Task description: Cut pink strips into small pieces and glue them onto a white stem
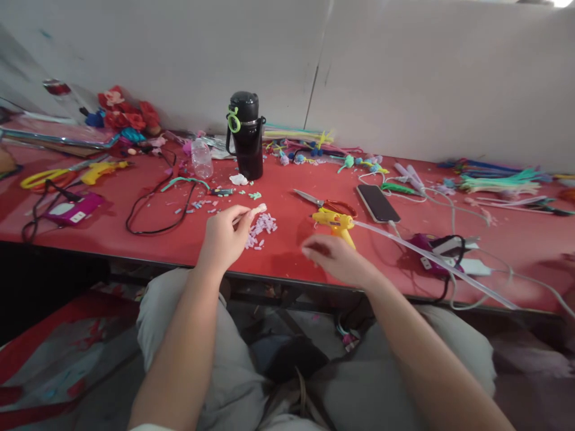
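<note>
My left hand (227, 234) hovers over the red table (135, 239), fingers pinched on a small pale piece I cannot name, just above a pile of little purple cut bits (263, 226). My right hand (332, 256) is low over the table's front edge, motion-blurred, fingers curled; I cannot see anything in it. It sits just in front of a yellow glue gun (335, 221) with a long clear glue stick (431, 257) trailing to the right. Scissors (323, 202) lie behind the gun.
A black flask (246, 136) stands at centre back, beside a clear bottle (202, 158). A phone (378, 202), cables, a power strip (444, 248), pipe-cleaner bundles (498, 179) and craft flowers (123, 117) crowd the table. A white wall stands behind.
</note>
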Action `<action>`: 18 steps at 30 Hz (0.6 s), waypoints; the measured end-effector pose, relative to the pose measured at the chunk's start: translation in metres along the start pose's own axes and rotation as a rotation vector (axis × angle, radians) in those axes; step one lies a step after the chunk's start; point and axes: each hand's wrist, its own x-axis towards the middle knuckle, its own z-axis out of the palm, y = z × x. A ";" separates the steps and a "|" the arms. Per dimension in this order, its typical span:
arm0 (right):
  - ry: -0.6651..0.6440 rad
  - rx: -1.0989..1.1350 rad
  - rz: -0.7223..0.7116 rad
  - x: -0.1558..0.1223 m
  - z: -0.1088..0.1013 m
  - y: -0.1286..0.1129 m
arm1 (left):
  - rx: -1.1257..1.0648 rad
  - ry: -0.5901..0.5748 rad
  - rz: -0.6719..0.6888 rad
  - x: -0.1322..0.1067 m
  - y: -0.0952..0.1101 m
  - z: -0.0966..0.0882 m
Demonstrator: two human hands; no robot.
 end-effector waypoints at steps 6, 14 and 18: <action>0.152 -0.172 0.035 0.074 0.048 0.003 | -0.023 -0.011 -0.007 -0.001 -0.001 0.004; 0.190 -0.267 0.129 0.096 0.060 0.005 | -0.033 0.008 0.002 -0.003 -0.004 0.003; 0.127 -0.161 0.083 0.096 0.054 0.009 | -0.036 0.002 -0.010 -0.003 -0.003 0.000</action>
